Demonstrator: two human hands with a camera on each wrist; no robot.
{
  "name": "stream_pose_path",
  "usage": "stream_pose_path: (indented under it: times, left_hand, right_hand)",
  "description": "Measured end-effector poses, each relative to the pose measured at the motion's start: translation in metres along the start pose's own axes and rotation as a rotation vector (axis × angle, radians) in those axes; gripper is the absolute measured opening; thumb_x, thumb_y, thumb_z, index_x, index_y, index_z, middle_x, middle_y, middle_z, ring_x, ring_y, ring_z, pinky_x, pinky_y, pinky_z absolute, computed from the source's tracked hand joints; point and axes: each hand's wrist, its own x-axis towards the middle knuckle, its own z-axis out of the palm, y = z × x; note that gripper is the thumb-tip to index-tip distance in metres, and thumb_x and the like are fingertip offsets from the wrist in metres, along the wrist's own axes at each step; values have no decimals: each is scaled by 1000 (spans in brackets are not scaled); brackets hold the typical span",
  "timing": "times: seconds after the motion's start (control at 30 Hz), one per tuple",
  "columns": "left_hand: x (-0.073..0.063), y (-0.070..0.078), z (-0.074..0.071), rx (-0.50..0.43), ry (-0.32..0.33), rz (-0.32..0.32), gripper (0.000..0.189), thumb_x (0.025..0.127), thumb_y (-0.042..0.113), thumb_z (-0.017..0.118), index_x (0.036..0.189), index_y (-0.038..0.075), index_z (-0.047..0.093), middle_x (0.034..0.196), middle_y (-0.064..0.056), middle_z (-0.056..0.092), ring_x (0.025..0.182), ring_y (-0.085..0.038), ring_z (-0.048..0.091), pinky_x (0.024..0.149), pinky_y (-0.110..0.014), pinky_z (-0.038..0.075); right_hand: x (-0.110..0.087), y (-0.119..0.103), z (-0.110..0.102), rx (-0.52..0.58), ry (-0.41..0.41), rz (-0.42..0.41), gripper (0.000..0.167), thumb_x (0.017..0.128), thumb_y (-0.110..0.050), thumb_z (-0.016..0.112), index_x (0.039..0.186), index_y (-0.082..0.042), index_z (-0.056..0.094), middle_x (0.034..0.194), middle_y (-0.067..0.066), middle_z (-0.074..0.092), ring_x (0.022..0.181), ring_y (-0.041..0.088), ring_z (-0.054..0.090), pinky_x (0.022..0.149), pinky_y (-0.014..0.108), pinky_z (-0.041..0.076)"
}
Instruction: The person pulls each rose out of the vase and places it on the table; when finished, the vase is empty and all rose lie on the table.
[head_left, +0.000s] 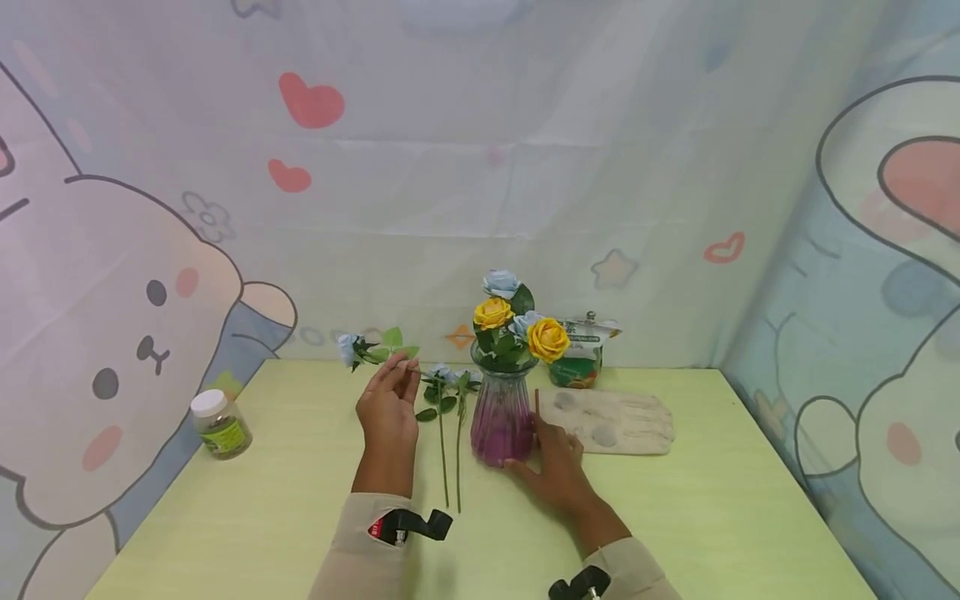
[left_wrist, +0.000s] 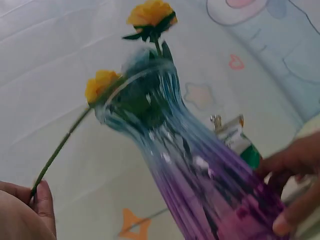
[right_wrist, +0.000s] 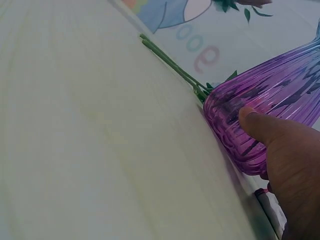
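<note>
My left hand (head_left: 388,412) pinches the stem (left_wrist: 62,142) of an artificial blue rose (head_left: 349,349) between thumb and fingers, left of the vase. The bloom points left; the stem slants toward the vase, and in the left wrist view it appears to overlap the rim. A ribbed glass vase (head_left: 501,421), clear blue on top and purple below, stands upright on the table. Yellow roses (head_left: 548,340) and blue roses (head_left: 502,283) fill its mouth. Low on its right side, my right hand (head_left: 557,471) grips the vase, the thumb (right_wrist: 257,122) lying across the purple glass.
Two more blue roses (head_left: 442,375) lie between left hand and vase, stems (head_left: 459,467) toward me. Pale work gloves (head_left: 626,423) lie right of the vase, a clipped green packet (head_left: 579,358) behind. A white-lidded jar (head_left: 222,427) stands at the left edge.
</note>
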Motion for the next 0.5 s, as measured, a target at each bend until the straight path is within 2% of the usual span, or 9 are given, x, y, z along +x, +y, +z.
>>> stream_pose_path:
  times: [0.1, 0.23, 0.33, 0.5]
  left_hand:
    - [3, -4, -9, 120, -23, -23, 35, 109, 0, 64, 144, -6, 66, 121, -6, 73, 107, -15, 76, 112, -32, 59]
    - [4, -9, -23, 315, -80, -42, 36, 109, 0, 64, 144, -6, 65, 136, -11, 73, 110, -14, 78, 113, -34, 58]
    - [7, -12, -36, 445, -125, -42, 36, 110, 3, 65, 145, -5, 66, 145, -15, 69, 110, -13, 78, 109, -30, 61]
    - [17, -12, -57, 611, -148, -38, 32, 109, 4, 65, 140, -4, 70, 137, -12, 74, 106, -10, 76, 99, -26, 64]
  right_hand:
    - [0, 0, -1, -5, 2, 0, 91, 97, -45, 81, 165, 0, 40, 150, 21, 64, 142, 41, 56, 121, 72, 25]
    - [1, -1, -2, 10, -8, 12, 91, 97, -45, 81, 165, -2, 40, 153, 20, 63, 143, 40, 55, 123, 73, 22]
    - [2, 0, -1, 15, -11, 17, 91, 97, -46, 81, 166, -2, 40, 153, 20, 62, 144, 40, 55, 123, 73, 22]
    - [3, 2, 1, -12, -16, 18, 91, 98, -46, 81, 165, -2, 40, 152, 20, 63, 143, 39, 55, 122, 73, 25]
